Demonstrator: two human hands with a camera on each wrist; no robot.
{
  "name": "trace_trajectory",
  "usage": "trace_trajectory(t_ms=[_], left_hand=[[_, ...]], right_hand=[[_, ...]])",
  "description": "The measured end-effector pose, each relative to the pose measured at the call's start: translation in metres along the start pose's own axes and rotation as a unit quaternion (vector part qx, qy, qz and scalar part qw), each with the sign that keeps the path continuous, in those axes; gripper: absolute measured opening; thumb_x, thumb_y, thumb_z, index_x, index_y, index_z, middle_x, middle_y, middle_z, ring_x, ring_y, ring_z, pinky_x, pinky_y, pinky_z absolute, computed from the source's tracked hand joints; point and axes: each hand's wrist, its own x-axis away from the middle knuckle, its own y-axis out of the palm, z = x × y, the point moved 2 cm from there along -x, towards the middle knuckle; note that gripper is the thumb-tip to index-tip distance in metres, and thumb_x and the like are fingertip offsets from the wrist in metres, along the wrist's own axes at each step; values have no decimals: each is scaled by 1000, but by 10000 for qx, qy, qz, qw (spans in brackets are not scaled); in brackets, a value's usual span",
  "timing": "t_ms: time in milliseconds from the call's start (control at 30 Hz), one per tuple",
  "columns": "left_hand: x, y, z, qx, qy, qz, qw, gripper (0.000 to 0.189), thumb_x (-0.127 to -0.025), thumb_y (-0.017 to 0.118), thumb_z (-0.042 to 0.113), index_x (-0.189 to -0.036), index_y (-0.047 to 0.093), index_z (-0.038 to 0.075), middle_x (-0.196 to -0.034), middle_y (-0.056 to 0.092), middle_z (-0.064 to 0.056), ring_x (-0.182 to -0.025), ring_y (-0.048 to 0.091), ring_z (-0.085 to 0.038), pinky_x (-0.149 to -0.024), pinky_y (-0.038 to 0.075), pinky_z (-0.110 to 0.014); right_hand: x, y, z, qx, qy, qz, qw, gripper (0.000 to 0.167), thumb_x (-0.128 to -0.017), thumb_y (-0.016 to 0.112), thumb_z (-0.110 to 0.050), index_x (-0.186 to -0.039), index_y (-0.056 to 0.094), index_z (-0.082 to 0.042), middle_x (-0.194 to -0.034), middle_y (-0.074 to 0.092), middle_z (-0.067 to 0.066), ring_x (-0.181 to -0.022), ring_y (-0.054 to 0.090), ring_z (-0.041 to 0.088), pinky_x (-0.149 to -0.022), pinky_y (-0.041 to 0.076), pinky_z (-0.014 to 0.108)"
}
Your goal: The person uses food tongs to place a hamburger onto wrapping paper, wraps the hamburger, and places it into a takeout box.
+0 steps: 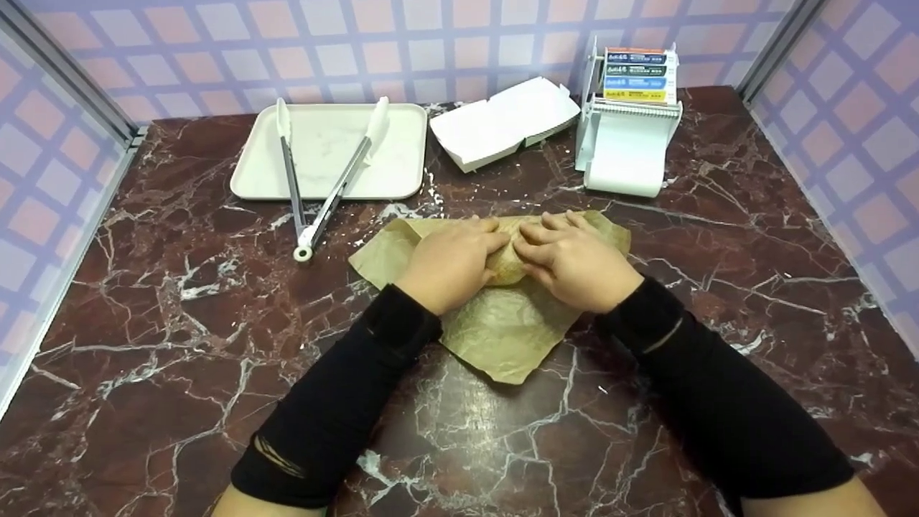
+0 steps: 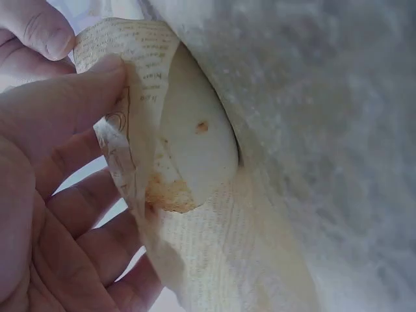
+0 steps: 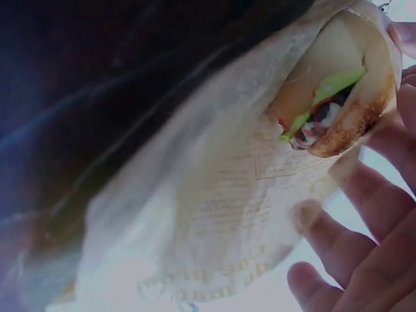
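- Left hand and right hand are lying side by side over a sandwich, fingers curled down onto the brown wrapping paper that is covering it; both hands are gripping paper against bread.
- Left wrist view: fingers are pinching a printed fold of the paper against the pale bun, thumb tip at the upper edge.
- Right wrist view: fingers are cupping the paper under the sandwich; green lettuce and darker filling are showing between toasted bun halves at the open end.
- The sandwich is sitting at the middle of the marble table, on the paper sheet, which is spreading out past both hands and pointing a corner toward the person.
- Black sleeves are covering both forearms.
- Metal tongs with white handles are lying to the left of the hands, handles resting on a white tray, hinge end on the table.
- An open white takeaway box is standing behind the paper, well apart.
- A white roll dispenser with coloured labels is standing at the far right, beside the box.
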Motion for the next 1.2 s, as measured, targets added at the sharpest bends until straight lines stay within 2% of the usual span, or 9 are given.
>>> trace_trajectory(t_ms=[167,333,567,767,867,1000,1100,1200], left_hand=[[3,4,4,-149,119,162,9997,52,-98,72,16,-149,60,17,-161,51,-11,-146,53,-32,-123,43,-50],[3,7,4,-130,50,153,9998,55,-98,72,17,-151,58,18,-163,49,-9,-146,53,-30,-122,44,-49],[5,6,9,-314,172,280,9990,41,-104,63,15,-145,64,19,-158,55,-8,-143,57,-30,-118,49,-51],[6,7,10,-246,50,282,9993,44,-102,67,20,-146,63,20,-158,55,-6,-144,55,-28,-121,45,-48],[5,7,10,-238,58,318,9992,38,-102,67,18,-140,66,19,-155,58,-5,-142,57,-26,-122,44,-46],[4,7,9,-340,102,403,9986,38,-101,67,16,-139,66,18,-152,62,-4,-139,60,-24,-121,46,-43],[4,8,8,-365,64,425,9984,44,-102,65,12,-146,62,17,-154,60,-4,-140,59,-25,-121,46,-45],[5,8,8,-345,76,420,9985,44,-103,62,11,-147,61,17,-155,58,-6,-141,58,-27,-121,45,-47]], right_hand=[[2,-1,-1,145,-224,111,9996,40,-105,64,-29,-142,66,-14,-159,51,13,-149,45,46,-127,26,67],[4,-1,-2,227,-561,209,9979,38,-103,67,-27,-138,69,-13,-156,54,15,-147,47,46,-126,29,67],[6,0,-2,269,-628,196,9975,39,-100,71,-24,-137,70,-13,-155,55,15,-147,48,45,-125,30,67],[11,-9,-7,91,-790,56,9968,45,-98,73,-35,-137,70,-13,-154,56,14,-148,48,42,-127,28,65],[20,-16,-14,-202,-1000,-140,9947,43,-91,79,-43,-126,76,-18,-148,63,11,-142,56,37,-124,35,63],[30,-15,-27,-496,-1230,-835,9876,48,-79,86,-52,-114,78,-21,-133,74,6,-123,69,26,-115,50,53],[34,-7,-36,-430,-1273,-1250,9830,55,-74,89,-55,-114,76,-19,-120,76,1,-110,71,20,-107,55,47],[36,0,-42,-204,-1278,-1328,9827,59,-70,92,-52,-115,75,-17,-113,74,0,-102,70,21,-100,57,47]])
